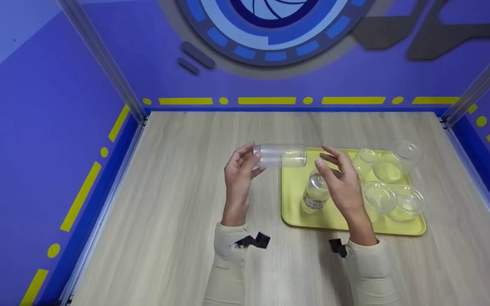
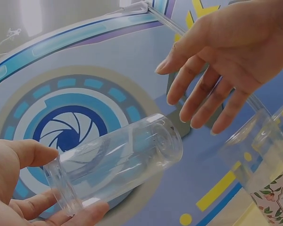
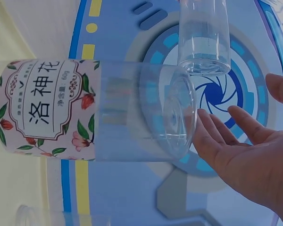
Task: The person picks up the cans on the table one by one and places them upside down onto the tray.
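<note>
My left hand [image 1: 237,178] grips a clear plastic jar [image 1: 281,155] by its rimmed end. The jar lies sideways in the air, its base towards my right hand [image 1: 343,189]. That hand holds nothing; its fingers are spread and slightly bent, the thumb apart. Below and beside it, a clear jar with a floral label [image 1: 315,199] stands on the yellow tray [image 1: 292,219], base up. In the right wrist view this labelled jar [image 3: 47,108] fills the left half, its printing turned, and the right fingers overlap near its base.
Several clear plastic cups and bowls stand on the tray's right side, among them a bowl [image 1: 407,203] and a small cup [image 1: 366,159]. Wood-grain table [image 1: 172,191] surrounds the tray. Blue printed walls [image 1: 185,91] close off the back and sides.
</note>
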Motion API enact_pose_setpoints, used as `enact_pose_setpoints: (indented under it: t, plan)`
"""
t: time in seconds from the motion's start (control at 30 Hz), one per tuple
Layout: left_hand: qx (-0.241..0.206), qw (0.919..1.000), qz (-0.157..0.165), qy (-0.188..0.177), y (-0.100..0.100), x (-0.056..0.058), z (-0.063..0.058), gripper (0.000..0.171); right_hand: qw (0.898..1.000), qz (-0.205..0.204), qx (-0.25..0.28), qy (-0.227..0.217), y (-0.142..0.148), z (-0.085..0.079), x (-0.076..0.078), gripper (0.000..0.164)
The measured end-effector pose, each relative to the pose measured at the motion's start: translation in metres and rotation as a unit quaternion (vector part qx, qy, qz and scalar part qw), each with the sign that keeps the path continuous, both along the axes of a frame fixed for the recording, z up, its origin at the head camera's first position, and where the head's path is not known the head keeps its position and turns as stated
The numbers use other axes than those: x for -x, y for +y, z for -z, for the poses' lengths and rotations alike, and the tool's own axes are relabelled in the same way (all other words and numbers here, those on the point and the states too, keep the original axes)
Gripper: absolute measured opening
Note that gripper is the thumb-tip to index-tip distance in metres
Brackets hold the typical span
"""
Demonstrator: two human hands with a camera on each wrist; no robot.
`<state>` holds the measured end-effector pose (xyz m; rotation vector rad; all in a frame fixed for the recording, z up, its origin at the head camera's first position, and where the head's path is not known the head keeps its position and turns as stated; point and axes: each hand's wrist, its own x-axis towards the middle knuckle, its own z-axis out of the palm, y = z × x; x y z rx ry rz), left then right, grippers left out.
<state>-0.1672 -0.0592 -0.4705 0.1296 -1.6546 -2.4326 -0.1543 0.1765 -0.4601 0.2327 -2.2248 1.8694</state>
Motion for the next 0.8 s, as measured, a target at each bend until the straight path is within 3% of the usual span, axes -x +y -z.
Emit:
enact_pose_setpoints:
  t: [0.3,0.8]
  plan:
    - [-0.011,0.9999,0.011,-0.004,0.003,0.0,0.0,0.042,0.999,-0.021,0.03,-0.016,-0.007,-0.003,0.001,0.047]
    - [-0.006,0.9998,0.017,-0.007,0.004,-0.003,0.002,0.043,0.997,-0.053,0.053,-0.003,-0.014,-0.002,0.003,0.052]
